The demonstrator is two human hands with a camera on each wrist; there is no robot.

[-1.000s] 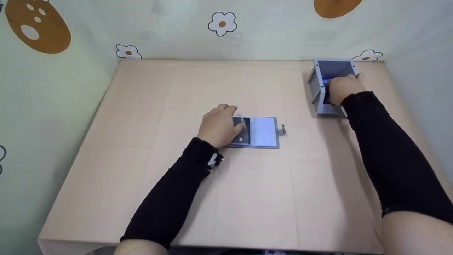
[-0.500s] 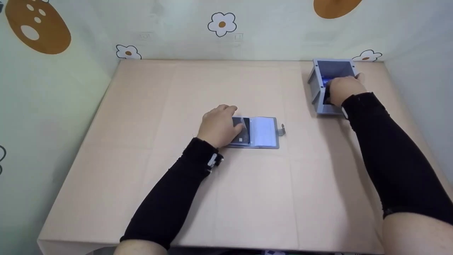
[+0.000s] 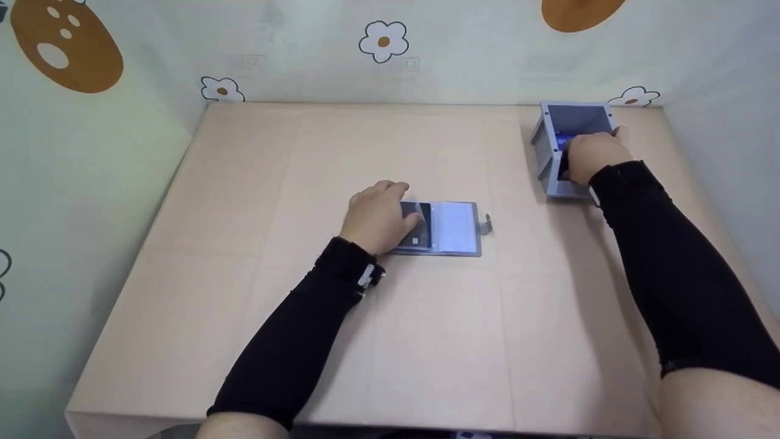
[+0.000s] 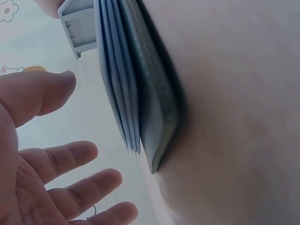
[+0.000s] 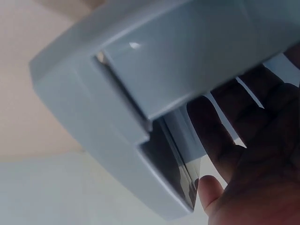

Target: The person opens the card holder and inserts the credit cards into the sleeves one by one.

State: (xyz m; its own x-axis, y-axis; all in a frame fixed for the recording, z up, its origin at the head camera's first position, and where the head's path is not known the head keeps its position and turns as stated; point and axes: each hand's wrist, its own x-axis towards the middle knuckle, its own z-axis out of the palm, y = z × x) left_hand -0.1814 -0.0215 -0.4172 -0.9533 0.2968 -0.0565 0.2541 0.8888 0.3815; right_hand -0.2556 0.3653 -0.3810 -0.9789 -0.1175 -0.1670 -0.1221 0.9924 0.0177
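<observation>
An open card holder [image 3: 457,227] lies mid-table, with clear sleeves and a dark card [image 3: 420,235] in its left side. My left hand [image 3: 376,218] hovers over that left side, fingers loosely extended; in the left wrist view the thumb and fingers [image 4: 79,154] spread apart beside the stacked sleeves [image 4: 117,79]. At the back right, my right hand [image 3: 594,155] reaches into a grey bin [image 3: 550,183]. Fingers [image 5: 229,108] extend past the bin's edge in the right wrist view, with nothing visible in their grasp. Something blue [image 3: 565,141] lies inside the bin beside this hand.
A peach cloth [image 3: 292,317] covers the table. Behind it stands a pale wall [image 3: 304,61] with flower drawings, and more walls rise at left and right. The card holder's clasp strap [image 3: 486,225] sticks out to the right.
</observation>
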